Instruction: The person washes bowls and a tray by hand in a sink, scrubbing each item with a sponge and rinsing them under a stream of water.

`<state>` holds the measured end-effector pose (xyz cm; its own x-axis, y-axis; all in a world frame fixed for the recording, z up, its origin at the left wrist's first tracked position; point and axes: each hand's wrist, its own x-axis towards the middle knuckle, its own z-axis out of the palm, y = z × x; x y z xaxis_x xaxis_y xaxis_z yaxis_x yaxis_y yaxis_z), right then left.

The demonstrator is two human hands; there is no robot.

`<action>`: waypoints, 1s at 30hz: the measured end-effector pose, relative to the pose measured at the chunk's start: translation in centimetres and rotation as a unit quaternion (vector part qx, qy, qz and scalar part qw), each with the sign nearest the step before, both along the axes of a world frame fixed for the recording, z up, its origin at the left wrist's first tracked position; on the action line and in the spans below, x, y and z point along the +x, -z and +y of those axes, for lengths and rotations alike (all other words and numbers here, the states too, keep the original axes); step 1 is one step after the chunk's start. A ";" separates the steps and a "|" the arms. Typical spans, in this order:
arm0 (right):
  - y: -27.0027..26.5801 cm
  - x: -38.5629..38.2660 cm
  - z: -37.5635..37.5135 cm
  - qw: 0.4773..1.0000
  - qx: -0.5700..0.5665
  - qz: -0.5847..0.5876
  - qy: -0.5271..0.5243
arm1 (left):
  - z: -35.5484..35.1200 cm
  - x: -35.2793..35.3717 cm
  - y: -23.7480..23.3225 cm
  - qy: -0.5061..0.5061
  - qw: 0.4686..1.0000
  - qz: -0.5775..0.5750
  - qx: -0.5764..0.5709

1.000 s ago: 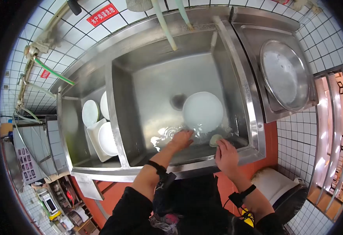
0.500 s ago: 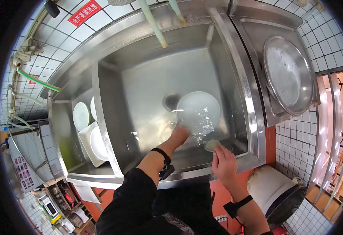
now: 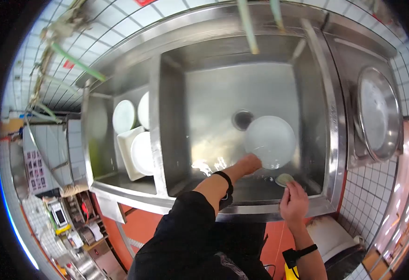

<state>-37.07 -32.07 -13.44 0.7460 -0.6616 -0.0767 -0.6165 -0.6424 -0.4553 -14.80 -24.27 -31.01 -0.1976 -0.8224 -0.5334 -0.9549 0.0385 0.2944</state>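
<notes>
Only our view has shifted; our left hand [image 3: 250,164] still clamps the white plate [image 3: 270,141] by its near rim to steady it, while our right hand [image 3: 294,201] pinches the sponge [image 3: 284,179] just beside.

Bright fisheye view, steel glare, blurred edges.

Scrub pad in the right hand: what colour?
Pale yellowish green; the head view, the only one, shows the scrub pad held by the right hand.

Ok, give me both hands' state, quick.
Left hand: at rim of white plate, grip cannot be told.
Right hand: closed on green sponge.
</notes>
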 end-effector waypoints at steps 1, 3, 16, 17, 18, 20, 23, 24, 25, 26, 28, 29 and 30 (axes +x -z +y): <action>0.2 0.0 0.0 1.000 -0.003 -0.014 -0.007 | 0.6 -0.4 -0.4 0.002 1.000 -0.015 -0.014; 0.0 0.1 0.1 1.000 -0.004 -0.013 -0.006 | 1.7 -0.6 -0.5 0.001 0.999 -0.035 -0.029; -0.3 0.2 -0.1 1.000 0.011 -0.008 -0.024 | 10.7 5.6 -4.9 -0.149 0.981 -0.028 -0.124; -0.3 0.3 -0.2 0.999 0.011 -0.008 -0.029 | 11.2 5.8 -5.3 -0.179 0.963 -0.062 -0.190; -0.5 0.3 -0.1 1.000 0.005 -0.004 -0.026 | 11.6 6.0 -4.8 -0.183 0.963 -0.063 -0.188; -0.3 0.1 0.2 1.000 0.000 -0.001 -0.025 | 12.2 6.7 -3.7 -0.243 0.959 -0.004 -0.146; 0.4 -0.1 -0.1 0.999 -0.011 0.005 -0.033 | 13.1 7.3 -2.1 -0.294 0.946 0.052 -0.129; 0.4 -0.1 -0.1 0.999 -0.013 0.002 -0.034 | 13.2 7.5 -2.0 -0.294 0.946 0.051 -0.130; 0.4 -0.1 -0.1 0.999 -0.015 0.001 -0.033 | 13.3 7.7 -1.8 -0.320 0.938 0.088 -0.099; 0.3 -0.1 0.0 0.999 -0.017 0.004 -0.030 | 13.3 7.6 -1.6 -0.344 0.928 0.127 -0.067; -0.4 0.3 0.1 1.000 0.004 0.022 -0.014 | 12.8 8.1 -1.3 -0.337 0.934 0.118 -0.030; -0.5 0.2 0.2 1.000 0.001 0.028 -0.006 | 12.6 8.2 -1.2 -0.330 0.938 0.105 0.010; -0.4 0.3 0.2 1.000 0.003 0.026 -0.009 | 12.2 8.3 -1.2 -0.322 0.940 0.112 0.009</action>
